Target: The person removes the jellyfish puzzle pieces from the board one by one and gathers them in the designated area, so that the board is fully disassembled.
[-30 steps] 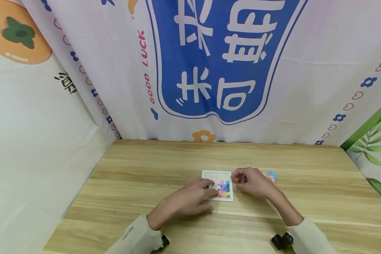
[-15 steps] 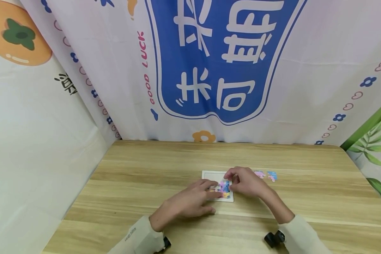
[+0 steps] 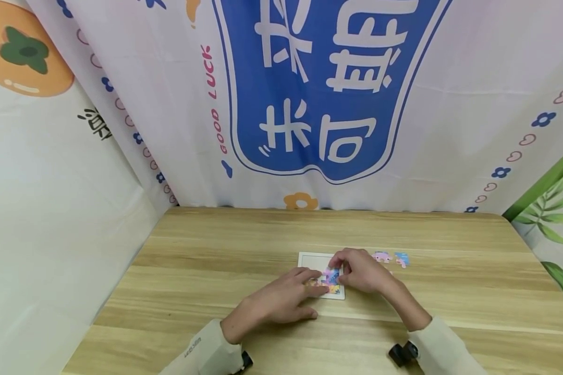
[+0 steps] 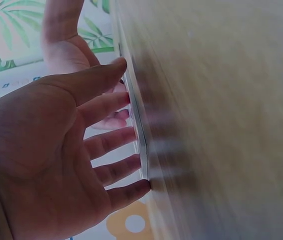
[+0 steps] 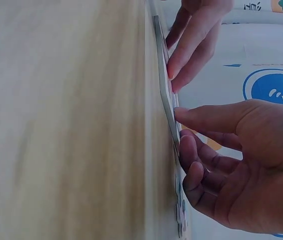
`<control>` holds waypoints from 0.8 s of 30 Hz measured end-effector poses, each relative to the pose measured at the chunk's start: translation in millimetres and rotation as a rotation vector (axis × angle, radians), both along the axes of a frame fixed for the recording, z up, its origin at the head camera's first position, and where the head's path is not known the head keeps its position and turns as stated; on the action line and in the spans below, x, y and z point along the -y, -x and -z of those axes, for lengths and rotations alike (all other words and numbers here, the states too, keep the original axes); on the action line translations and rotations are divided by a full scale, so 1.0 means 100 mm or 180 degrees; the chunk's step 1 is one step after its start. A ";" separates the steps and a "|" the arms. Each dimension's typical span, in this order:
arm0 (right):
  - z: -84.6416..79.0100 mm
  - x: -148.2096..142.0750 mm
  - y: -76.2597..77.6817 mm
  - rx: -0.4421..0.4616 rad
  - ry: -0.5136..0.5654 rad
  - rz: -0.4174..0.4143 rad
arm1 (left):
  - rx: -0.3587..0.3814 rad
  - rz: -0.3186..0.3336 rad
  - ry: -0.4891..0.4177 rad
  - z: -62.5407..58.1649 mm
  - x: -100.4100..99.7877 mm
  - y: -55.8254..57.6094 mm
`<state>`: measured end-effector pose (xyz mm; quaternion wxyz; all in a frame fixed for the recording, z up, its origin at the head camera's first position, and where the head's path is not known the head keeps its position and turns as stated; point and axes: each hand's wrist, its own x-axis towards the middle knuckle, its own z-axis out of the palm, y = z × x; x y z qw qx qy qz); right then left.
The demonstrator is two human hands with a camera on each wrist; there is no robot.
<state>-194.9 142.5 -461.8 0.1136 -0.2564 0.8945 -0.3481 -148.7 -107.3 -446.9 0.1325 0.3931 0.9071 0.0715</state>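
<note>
Our left hand (image 3: 287,297) rests, fingers extended, on the puzzle (image 3: 331,275) | right hand (image 3: 360,269) curled, grip unclear to us | we'd align before pressing

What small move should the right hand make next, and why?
Probably press the flat pink-and-blue jigsaw pieces gently down: the right hand reaches over them in the square white tray, while the left hand rests across its other side, seemingly steadying it.
</note>
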 end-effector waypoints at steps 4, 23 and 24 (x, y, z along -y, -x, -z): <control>0.00 0.01 -0.01 0.0016 0.0010 0.0047 | -0.0014 -0.0015 0.0003 -0.01 -0.01 -0.01; -0.03 0.03 -0.04 -0.0094 -0.0018 0.0179 | -0.0080 0.0004 0.0001 0.04 0.00 0.01; -0.03 0.03 -0.04 -0.0112 -0.0012 0.0178 | -0.0080 0.0007 0.0002 0.04 0.00 0.01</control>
